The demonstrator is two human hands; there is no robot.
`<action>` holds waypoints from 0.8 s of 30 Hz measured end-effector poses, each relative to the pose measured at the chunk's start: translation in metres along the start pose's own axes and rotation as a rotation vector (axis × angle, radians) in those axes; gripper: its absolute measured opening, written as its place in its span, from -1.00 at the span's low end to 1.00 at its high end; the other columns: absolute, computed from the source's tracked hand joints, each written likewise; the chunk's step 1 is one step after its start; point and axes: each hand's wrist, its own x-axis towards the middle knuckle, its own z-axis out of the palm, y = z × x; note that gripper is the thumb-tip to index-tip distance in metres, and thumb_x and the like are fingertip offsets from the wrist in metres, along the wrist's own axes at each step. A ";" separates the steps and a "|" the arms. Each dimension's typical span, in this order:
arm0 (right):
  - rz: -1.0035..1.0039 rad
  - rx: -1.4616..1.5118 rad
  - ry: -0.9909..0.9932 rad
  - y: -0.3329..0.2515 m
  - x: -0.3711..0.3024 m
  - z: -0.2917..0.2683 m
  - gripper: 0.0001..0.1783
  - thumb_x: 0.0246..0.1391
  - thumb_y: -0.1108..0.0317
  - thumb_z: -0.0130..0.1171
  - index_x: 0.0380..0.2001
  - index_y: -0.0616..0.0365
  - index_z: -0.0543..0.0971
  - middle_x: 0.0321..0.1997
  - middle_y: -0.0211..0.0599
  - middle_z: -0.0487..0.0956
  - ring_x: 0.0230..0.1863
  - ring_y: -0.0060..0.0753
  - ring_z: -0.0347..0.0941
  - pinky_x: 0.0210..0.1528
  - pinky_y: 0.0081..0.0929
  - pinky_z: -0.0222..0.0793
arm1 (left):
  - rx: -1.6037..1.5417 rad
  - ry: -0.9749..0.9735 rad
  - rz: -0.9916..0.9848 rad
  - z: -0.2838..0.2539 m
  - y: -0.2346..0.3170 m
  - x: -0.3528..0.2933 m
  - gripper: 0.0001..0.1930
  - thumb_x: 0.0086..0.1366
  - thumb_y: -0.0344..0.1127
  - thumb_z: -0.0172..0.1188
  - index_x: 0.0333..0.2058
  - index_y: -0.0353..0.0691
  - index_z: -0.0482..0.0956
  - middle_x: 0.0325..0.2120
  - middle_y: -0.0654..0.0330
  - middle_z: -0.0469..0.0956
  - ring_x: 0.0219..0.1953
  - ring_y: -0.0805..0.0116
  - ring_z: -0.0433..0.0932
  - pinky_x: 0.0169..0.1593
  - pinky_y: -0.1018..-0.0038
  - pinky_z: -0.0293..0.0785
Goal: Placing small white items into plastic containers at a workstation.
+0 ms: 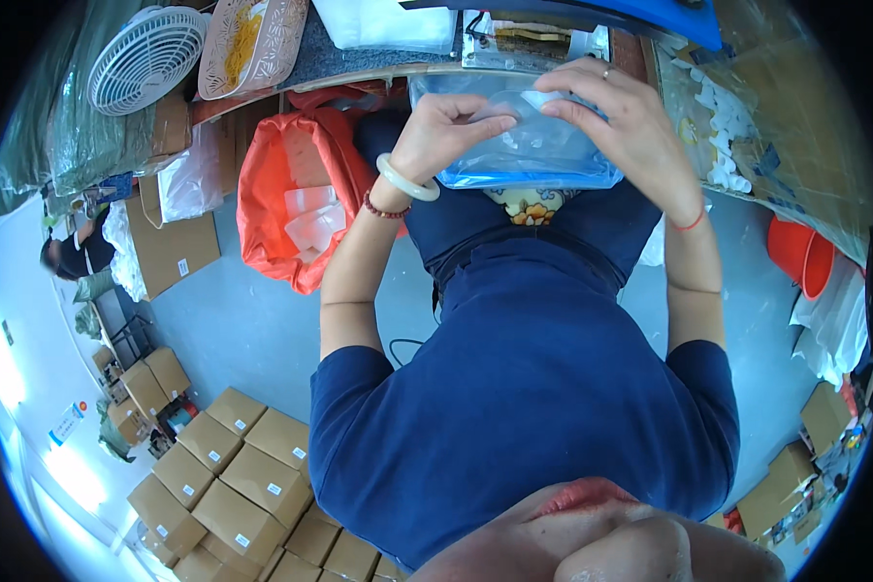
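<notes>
Holds a clear plastic piece [512, 107] at the upper middle of the frame, between both hands and over the upper part of a clear, blue-rimmed container [533, 180]. With the left hand [444, 128], pinches from the left, bringing thumb and forefinger together on the near edge. With the right hand [629, 109], meets it from the upper right, closing finger and thumb on a whiter patch [539, 97]; hard to say whether part of the same piece. So lies right of the left fingertips and left of the right ones, touching both, nearer to neither. Seems to run lengthwise roughly across the frame, though hard to judge through such transparency.

At left of centre, shows more clear pieces [312, 231] inside a red bag [260, 209]; along the upper edge, a surface [322, 68] bearing a pink basket [289, 39].

Bears no readable mark on the plastic. Shows white labels [274, 489] on the stacked cartons [260, 509] at lower left, too small to read. Likewise illegible: a pale sign [68, 423] on the wall at far left and a tiny mark at the hub of the white fan [150, 60], upper left.
</notes>
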 end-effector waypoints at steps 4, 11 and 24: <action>0.073 -0.056 -0.164 0.025 0.002 0.007 -0.70 0.19 0.21 0.18 -0.07 0.10 0.60 -0.13 -0.24 0.62 -0.12 -0.25 0.57 -0.09 -0.40 0.43 | -0.349 -0.322 -0.119 0.012 -0.020 0.017 -0.77 0.23 -0.38 0.33 -0.20 -0.41 0.67 -0.33 0.10 0.69 -0.29 0.42 0.65 -0.14 0.55 0.57; 0.421 -0.567 0.041 0.031 -0.058 -0.043 -0.73 0.20 0.28 0.07 -0.07 0.09 0.55 -0.10 -0.18 0.58 -0.13 0.10 0.51 -0.15 -0.20 0.42 | -1.067 -0.230 -0.309 0.030 -0.055 0.094 -0.75 0.29 -0.51 0.19 -0.08 -0.51 0.55 -0.15 -0.03 0.61 -0.10 0.20 0.63 -0.03 0.38 0.61; 0.177 -0.650 0.306 0.146 -0.084 0.003 -0.70 0.16 0.51 0.03 -0.03 0.19 0.55 0.03 -0.07 0.54 -0.01 0.08 0.49 0.01 -0.22 0.41 | 0.976 0.512 0.560 -0.068 -0.120 0.080 -0.49 0.17 -0.17 0.32 0.08 -0.19 0.50 0.05 0.01 0.53 0.15 -0.03 0.43 0.23 0.05 0.24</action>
